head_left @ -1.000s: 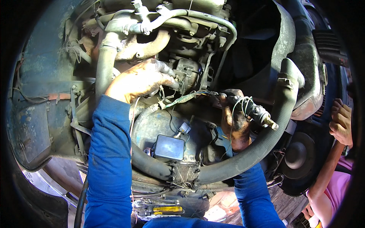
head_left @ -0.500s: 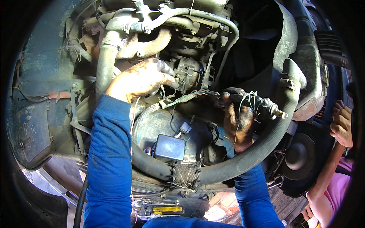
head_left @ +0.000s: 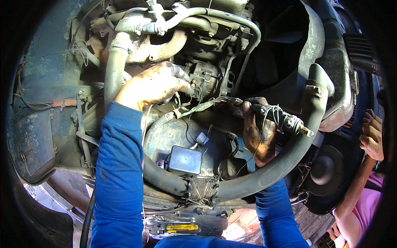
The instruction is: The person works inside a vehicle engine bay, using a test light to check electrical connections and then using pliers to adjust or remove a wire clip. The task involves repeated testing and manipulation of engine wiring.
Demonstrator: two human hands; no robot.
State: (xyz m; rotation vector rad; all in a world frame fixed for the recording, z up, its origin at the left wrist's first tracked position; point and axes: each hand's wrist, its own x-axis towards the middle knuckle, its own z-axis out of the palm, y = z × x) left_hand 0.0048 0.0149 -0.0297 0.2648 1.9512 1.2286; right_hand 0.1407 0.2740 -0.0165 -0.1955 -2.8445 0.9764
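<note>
While hoses crowd close | left hand (head_left: pixel 155 84) grips alternator (head_left: pixel 204 78) | right hand (head_left: pixel 258 132) clenches wire bundle (head_left: pixel 279 118)

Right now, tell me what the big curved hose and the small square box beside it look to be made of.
The big curved hose looks like matte black rubber: dull, dusty and bent smoothly, with a metal clamp near its upper end. The small square box looks like dark moulded plastic or painted metal; its faint sheen and rounded corners leave that open.
</note>
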